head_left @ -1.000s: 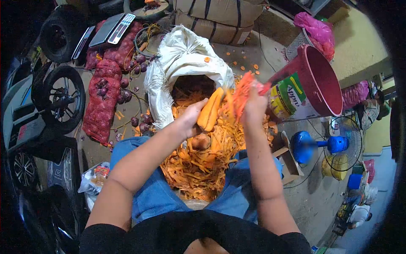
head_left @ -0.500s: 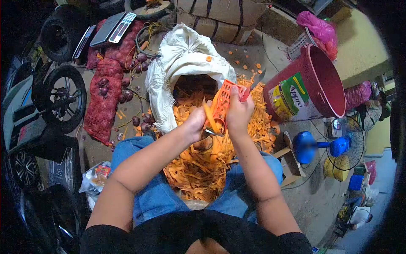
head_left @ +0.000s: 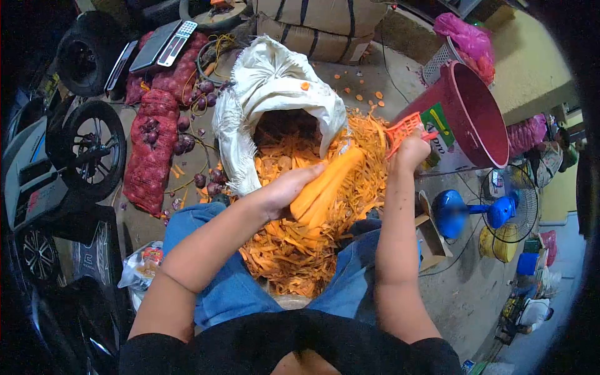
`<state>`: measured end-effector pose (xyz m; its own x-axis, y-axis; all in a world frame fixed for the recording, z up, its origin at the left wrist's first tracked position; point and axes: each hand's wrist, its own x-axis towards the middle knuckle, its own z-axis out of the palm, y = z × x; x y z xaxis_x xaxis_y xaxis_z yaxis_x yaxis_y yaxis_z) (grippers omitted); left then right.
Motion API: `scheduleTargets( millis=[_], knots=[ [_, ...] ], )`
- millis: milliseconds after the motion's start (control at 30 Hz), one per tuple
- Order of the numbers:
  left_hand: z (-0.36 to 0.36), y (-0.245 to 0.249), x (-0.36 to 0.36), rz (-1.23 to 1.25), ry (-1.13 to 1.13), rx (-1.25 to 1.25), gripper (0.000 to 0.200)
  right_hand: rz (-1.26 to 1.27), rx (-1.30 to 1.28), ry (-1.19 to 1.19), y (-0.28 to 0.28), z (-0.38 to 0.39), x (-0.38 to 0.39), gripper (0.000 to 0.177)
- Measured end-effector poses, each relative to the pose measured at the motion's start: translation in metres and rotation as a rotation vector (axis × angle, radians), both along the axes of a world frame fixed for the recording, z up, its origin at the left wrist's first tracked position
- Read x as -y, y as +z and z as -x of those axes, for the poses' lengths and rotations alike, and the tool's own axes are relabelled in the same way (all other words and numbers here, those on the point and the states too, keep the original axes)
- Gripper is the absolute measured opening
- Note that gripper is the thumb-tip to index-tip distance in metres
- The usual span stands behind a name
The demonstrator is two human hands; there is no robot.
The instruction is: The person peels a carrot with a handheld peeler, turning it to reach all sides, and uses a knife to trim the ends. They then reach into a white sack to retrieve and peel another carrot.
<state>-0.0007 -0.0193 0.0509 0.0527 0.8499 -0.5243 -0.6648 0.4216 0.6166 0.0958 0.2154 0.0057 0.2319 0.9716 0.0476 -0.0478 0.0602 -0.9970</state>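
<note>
My left hand (head_left: 289,190) is wrapped round the lower left side of a large peeled carrot (head_left: 326,189), which slants up to the right over the pile of orange peelings (head_left: 290,259). Off to the right, my right hand (head_left: 414,150) grips an orange-red plastic peeler with a slotted body (head_left: 405,127), held apart from the carrot and in front of the maroon bucket. Behind the carrot, the white woven sack (head_left: 240,134) lies with its mouth open towards me, peelings inside.
The maroon bucket (head_left: 480,119) lies tilted at the right, near a blue fan (head_left: 500,214) and an open cardboard box (head_left: 431,240). Red net bags of onions (head_left: 150,159), a scale (head_left: 177,45) and a wheel (head_left: 94,147) are at the left. A person (head_left: 534,314) is far right.
My right hand has moved right, carrying the peeler away from the carrot. The carrot, mostly hidden behind the peeler before, now shows at length in my left hand.
</note>
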Motion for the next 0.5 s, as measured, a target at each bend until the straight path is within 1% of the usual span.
scheduleTargets(
  millis=[67, 100, 200, 233, 267, 300, 333, 400, 433, 500],
  knots=[
    [0.005, -0.012, -0.005, 0.030, 0.174, -0.012, 0.037, 0.067, -0.176, 0.243, 0.024, 0.016, 0.036, 0.025],
    [0.008, -0.020, -0.007, 0.030, 0.184, -0.009, 0.037, 0.044, -0.146, 0.302, 0.024, 0.025, 0.050, 0.024],
    [0.019, -0.049, -0.014, -0.110, 0.336, 0.270, 0.037, -0.010, 0.002, 0.537, 0.034, 0.040, 0.106, 0.024],
    [0.012, -0.051, -0.024, -0.037, 0.453, 0.222, 0.038, -0.010, 0.001, 0.536, 0.026, 0.043, 0.112, 0.024],
    [0.011, -0.051, -0.024, -0.038, 0.451, 0.220, 0.038, -0.080, 0.110, 0.568, 0.012, 0.046, 0.114, 0.023],
    [0.010, -0.045, -0.023, -0.054, 0.449, 0.290, 0.038, -0.150, 0.220, 0.597, 0.009, 0.048, 0.118, 0.022],
    [0.009, -0.040, -0.022, -0.069, 0.446, 0.360, 0.039, -0.150, 0.219, 0.594, 0.009, 0.049, 0.119, 0.022],
    [0.007, -0.032, -0.021, -0.053, 0.444, 0.337, 0.038, -0.103, 0.080, 0.648, 0.015, 0.048, 0.122, 0.021],
    [0.006, -0.030, -0.020, -0.039, 0.443, 0.315, 0.037, -0.102, 0.081, 0.646, 0.017, 0.047, 0.122, 0.021],
    [0.004, -0.031, -0.018, -0.021, 0.442, 0.295, 0.036, -0.204, 0.083, 0.625, 0.018, 0.044, 0.123, 0.021]
  ],
)
